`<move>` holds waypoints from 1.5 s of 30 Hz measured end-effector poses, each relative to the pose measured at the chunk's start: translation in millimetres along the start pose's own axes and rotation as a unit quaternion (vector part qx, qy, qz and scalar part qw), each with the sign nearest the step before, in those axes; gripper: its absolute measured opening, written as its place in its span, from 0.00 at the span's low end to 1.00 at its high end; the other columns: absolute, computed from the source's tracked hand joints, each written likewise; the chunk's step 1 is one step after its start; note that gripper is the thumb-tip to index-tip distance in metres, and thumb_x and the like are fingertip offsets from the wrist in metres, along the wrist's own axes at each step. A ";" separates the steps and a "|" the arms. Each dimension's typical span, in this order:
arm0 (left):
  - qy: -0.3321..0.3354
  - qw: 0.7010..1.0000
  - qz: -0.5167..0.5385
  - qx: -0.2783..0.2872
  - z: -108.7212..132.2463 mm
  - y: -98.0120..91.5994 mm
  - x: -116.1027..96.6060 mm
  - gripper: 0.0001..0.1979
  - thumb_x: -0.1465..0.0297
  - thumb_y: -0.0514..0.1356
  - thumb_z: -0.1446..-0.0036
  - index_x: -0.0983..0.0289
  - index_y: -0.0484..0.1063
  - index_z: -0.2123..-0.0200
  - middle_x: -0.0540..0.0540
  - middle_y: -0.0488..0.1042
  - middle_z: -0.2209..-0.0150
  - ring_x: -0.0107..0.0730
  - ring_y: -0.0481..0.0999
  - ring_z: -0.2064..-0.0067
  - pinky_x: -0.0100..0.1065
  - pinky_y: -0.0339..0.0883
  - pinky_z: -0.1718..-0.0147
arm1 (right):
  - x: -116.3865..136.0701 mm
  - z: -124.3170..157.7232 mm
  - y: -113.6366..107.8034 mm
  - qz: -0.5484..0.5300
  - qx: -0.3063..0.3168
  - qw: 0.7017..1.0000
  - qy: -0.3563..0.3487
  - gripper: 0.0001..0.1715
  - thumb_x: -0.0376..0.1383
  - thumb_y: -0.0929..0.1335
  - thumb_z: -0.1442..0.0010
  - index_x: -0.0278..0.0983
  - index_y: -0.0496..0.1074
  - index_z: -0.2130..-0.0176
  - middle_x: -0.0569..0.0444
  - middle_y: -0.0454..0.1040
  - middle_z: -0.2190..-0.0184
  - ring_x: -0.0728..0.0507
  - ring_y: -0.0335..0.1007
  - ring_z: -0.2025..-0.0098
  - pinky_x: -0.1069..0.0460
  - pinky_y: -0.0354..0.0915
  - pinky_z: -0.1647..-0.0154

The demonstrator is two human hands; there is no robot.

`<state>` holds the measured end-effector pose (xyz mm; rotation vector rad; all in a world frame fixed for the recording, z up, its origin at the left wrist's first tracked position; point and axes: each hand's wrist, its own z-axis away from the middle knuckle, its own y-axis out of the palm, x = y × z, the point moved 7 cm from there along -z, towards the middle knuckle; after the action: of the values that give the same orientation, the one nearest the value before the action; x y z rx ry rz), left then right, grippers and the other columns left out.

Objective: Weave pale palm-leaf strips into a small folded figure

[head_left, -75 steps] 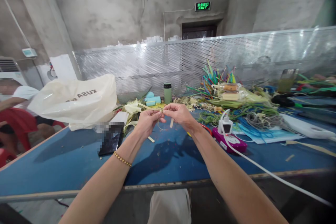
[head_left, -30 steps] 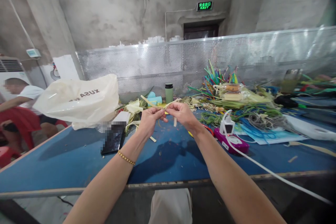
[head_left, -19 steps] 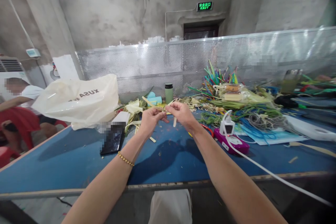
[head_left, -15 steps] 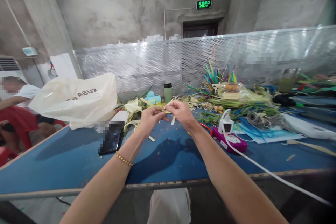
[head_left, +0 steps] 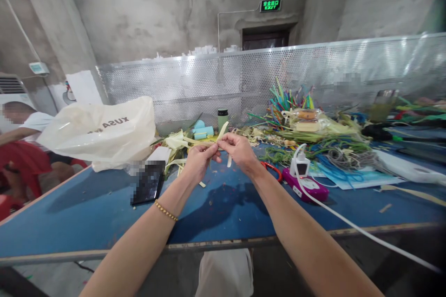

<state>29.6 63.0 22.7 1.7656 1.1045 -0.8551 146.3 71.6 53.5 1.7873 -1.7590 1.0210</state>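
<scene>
Centrally, a pale yellow, flat, leaf-like strip is pinched between thumb and fingers of both the left hand and the right hand, their tips almost meeting above the far half of the blue-topped wooden table. The pinch is set this close, presumably, so that thin, slack material can be controlled; whether one piece or several is gripped cannot be told, the crossing being covered by the fingers. By the right wrist, a red looped handle is partly hidden. Sideways room is bounded by a flat black phone-like device at left and a purple box-shaped socket block at right. On the far side, a green cylindrical bottle is backed by a perforated silver metal panel. The near table edge is crossed by both forearms.
</scene>
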 end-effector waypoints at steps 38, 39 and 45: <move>0.012 0.986 -0.165 0.024 5.5 -1.5 -12.2 0.07 0.70 0.66 0.56 0.68 0.74 0.73 0.51 0.73 0.79 0.28 0.72 0.76 0.31 0.64 0.70 | 21.8 0.5 -24.4 0.270 -0.103 0.949 -0.124 0.16 0.41 0.64 0.40 0.36 0.75 0.72 0.50 0.71 0.72 0.47 0.64 0.71 0.52 0.57 0.68; 0.007 0.982 -0.185 0.034 6.5 0.6 -11.4 0.05 0.72 0.66 0.55 0.68 0.74 0.73 0.51 0.73 0.80 0.28 0.72 0.76 0.31 0.63 0.70 | 21.1 0.0 -17.9 0.261 -0.056 0.955 -0.129 0.13 0.40 0.66 0.41 0.36 0.75 0.72 0.51 0.72 0.72 0.48 0.64 0.70 0.53 0.58 0.68; -0.022 0.986 -0.154 0.064 8.9 7.3 -6.3 0.05 0.71 0.65 0.55 0.68 0.75 0.74 0.52 0.73 0.77 0.26 0.71 0.77 0.31 0.64 0.71 | 4.7 -1.0 -5.0 0.123 0.038 0.991 -0.035 0.08 0.38 0.69 0.48 0.34 0.75 0.73 0.53 0.74 0.76 0.48 0.67 0.73 0.53 0.61 0.71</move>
<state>33.1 51.1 26.9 1.6925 1.3409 -1.1694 150.7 69.8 58.6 1.6995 -2.0481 1.1461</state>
